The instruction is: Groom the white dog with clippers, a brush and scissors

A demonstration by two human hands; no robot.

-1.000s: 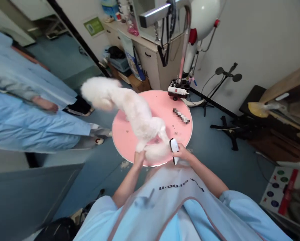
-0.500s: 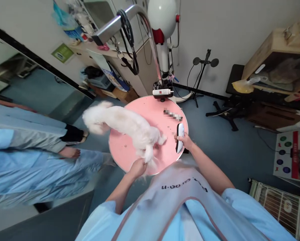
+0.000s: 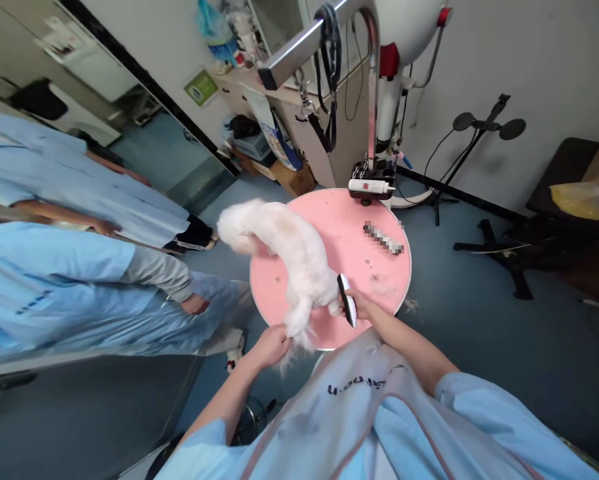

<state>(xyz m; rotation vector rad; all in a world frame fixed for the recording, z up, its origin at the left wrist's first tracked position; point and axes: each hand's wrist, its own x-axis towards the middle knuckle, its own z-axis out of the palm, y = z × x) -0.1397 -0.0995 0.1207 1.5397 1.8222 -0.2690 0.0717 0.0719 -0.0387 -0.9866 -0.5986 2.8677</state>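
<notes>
A white dog (image 3: pixel 299 247) stands on a round pink table (image 3: pixel 339 213), its head end toward the far left edge and its rear toward me. My left hand (image 3: pixel 272 345) is closed around a furry part at its rear; whether a hind leg or the tail, I cannot tell. Long hair hangs beside those fingers. In my right hand (image 3: pixel 362 305) is a white and black hair clipper (image 3: pixel 348 303), held upright close to the dog's rear. Whether its blade touches the fur cannot be made out. Loose tufts of hair (image 3: pixel 379 283) lie on the tabletop.
A metal arm (image 3: pixel 304 47) with a dark hanging loop (image 3: pixel 329 80) rises over the table. A white nozzle bottle (image 3: pixel 369 186) sits in a black holder at the far edge. A blurred-out long object (image 3: pixel 383 239) lies on the table. People in blue (image 3: pixel 79 287) stand at left.
The clipper in my right hand has moved left, from the table's right side to near the dog's rear. My left hand keeps its hold. The view has shifted left.
</notes>
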